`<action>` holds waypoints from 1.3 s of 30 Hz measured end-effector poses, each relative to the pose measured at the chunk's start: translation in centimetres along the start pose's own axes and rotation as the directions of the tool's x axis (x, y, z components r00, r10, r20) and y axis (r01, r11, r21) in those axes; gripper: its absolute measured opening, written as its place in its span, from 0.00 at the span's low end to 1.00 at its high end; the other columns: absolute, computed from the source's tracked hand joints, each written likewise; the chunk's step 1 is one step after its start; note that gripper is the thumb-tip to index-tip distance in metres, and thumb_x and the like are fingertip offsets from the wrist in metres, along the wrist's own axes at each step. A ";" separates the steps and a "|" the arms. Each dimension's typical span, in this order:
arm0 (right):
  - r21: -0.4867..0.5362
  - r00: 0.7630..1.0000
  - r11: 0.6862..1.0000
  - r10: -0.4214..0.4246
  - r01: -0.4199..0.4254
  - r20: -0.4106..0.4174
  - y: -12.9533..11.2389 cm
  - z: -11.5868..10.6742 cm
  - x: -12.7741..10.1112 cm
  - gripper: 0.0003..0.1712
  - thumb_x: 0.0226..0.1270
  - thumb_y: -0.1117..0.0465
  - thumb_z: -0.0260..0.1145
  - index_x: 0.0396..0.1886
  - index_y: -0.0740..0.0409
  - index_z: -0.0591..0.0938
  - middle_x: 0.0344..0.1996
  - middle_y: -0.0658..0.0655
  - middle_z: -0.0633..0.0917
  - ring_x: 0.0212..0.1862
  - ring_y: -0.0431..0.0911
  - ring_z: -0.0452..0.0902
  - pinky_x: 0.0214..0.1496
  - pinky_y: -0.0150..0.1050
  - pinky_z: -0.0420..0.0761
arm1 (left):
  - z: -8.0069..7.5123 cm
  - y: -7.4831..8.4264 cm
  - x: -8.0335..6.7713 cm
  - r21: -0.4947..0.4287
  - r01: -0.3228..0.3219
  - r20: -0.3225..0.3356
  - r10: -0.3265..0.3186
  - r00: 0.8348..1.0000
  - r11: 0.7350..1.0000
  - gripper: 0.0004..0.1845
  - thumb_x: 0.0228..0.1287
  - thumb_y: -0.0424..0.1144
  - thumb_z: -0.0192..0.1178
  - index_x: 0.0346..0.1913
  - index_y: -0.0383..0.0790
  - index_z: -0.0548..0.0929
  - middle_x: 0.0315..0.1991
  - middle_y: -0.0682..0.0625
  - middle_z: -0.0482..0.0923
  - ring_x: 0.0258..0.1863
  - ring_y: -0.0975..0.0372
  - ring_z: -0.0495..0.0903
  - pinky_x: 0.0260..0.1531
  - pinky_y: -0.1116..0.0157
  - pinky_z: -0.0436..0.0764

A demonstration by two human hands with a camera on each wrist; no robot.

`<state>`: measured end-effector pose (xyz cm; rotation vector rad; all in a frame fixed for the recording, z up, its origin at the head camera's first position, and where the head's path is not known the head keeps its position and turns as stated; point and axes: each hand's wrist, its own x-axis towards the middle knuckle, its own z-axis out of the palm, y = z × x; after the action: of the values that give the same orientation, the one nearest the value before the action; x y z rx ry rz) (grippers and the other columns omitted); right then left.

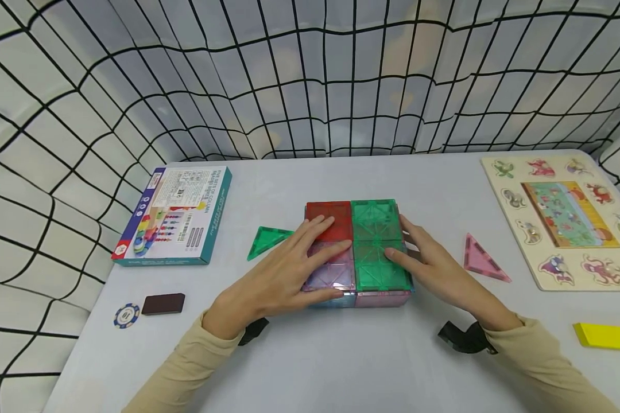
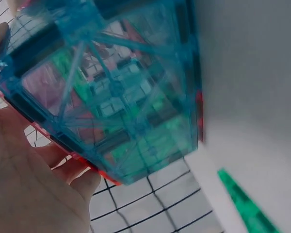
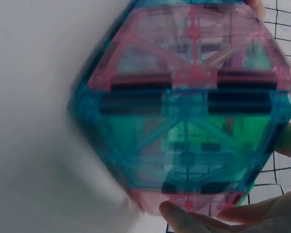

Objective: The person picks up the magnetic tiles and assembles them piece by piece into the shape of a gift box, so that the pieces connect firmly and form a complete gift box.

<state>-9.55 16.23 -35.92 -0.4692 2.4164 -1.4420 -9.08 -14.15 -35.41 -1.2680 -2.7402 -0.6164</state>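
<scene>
A low box of magnetic tiles (image 1: 376,267) sits mid-table. Its top shows a red tile (image 1: 341,207), a purple tile (image 1: 330,278) and green tiles (image 1: 377,221). My left hand (image 1: 284,269) rests on the top's left half, fingers spread over the red and purple tiles, thumb near the front edge. At the right side, my right hand (image 1: 436,269) lays its thumb on a green tile and its other fingers along the side wall. Blue side tiles (image 2: 116,87) face the left wrist camera; pink (image 3: 194,48) and blue-green tiles (image 3: 184,150) face the right one.
A green triangle tile (image 1: 268,241) lies left of the box, a pink triangle tile (image 1: 483,261) right. Around them are a boxed toy set (image 1: 181,212), a poker chip (image 1: 126,315), a dark brown block (image 1: 162,304), a wooden puzzle board (image 1: 527,264) and a yellow block (image 1: 607,336). Black netting surrounds the table.
</scene>
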 end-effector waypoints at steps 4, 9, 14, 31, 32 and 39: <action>0.003 1.000 1.000 -0.001 0.001 -0.014 -0.1 0.2 0.0 0.47 0.83 0.55 0.60 0.86 0.61 0.43 0.81 0.70 0.54 0.80 0.69 0.54 0.74 0.64 0.65 | 0.1 0.1 -0.2 -0.097 0.070 -0.019 -0.072 0.997 0.993 0.38 0.78 0.55 0.57 0.82 0.43 0.62 0.84 0.42 0.48 0.83 0.50 0.47 0.78 0.46 0.60; 0.019 0.999 1.000 -0.011 0.012 -0.040 -0.1 0.4 0.0 0.45 0.84 0.57 0.58 0.85 0.64 0.43 0.83 0.68 0.50 0.82 0.66 0.49 0.76 0.64 0.61 | 0.0 0.3 -0.9 -0.291 0.298 -0.014 -0.316 0.949 0.909 0.41 0.83 0.54 0.48 0.85 0.38 0.46 0.85 0.47 0.43 0.84 0.55 0.46 0.79 0.49 0.57; 0.063 0.998 0.998 0.005 0.000 -0.070 0.0 0.7 -0.2 0.42 0.86 0.56 0.53 0.86 0.62 0.42 0.84 0.65 0.46 0.83 0.65 0.46 0.78 0.64 0.56 | 0.4 0.1 -0.7 -0.466 0.436 0.086 -0.451 0.889 0.770 0.41 0.84 0.58 0.43 0.85 0.40 0.42 0.84 0.47 0.46 0.83 0.55 0.47 0.79 0.47 0.54; 0.013 0.995 1.000 0.023 -0.022 -0.095 -0.4 2.2 0.1 0.44 0.87 0.55 0.50 0.85 0.62 0.34 0.85 0.63 0.39 0.84 0.58 0.33 0.82 0.64 0.43 | 1.4 0.8 0.5 -0.532 0.456 0.111 -0.475 0.873 0.713 0.42 0.85 0.52 0.41 0.84 0.37 0.31 0.85 0.43 0.37 0.84 0.54 0.39 0.80 0.46 0.49; 0.012 0.995 1.000 0.020 -0.019 -0.096 -0.4 2.2 0.1 0.44 0.87 0.55 0.50 0.85 0.62 0.34 0.85 0.63 0.39 0.84 0.58 0.33 0.82 0.64 0.43 | 1.4 0.8 0.5 -0.533 0.455 0.108 -0.476 0.873 0.713 0.42 0.85 0.52 0.42 0.84 0.37 0.32 0.85 0.43 0.37 0.84 0.53 0.40 0.80 0.46 0.49; 0.003 0.998 1.000 -0.001 0.001 -0.059 -0.2 1.1 0.0 0.43 0.88 0.52 0.49 0.85 0.61 0.38 0.85 0.63 0.43 0.84 0.60 0.38 0.81 0.64 0.49 | 1.4 0.9 0.5 -0.521 0.490 0.115 -0.511 0.852 0.700 0.43 0.84 0.54 0.42 0.84 0.36 0.34 0.85 0.41 0.41 0.84 0.52 0.43 0.80 0.45 0.51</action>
<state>-9.09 15.27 -36.23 -0.4329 2.4597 -1.4792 -8.60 -12.79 -36.30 -0.4859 -2.9876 -1.5240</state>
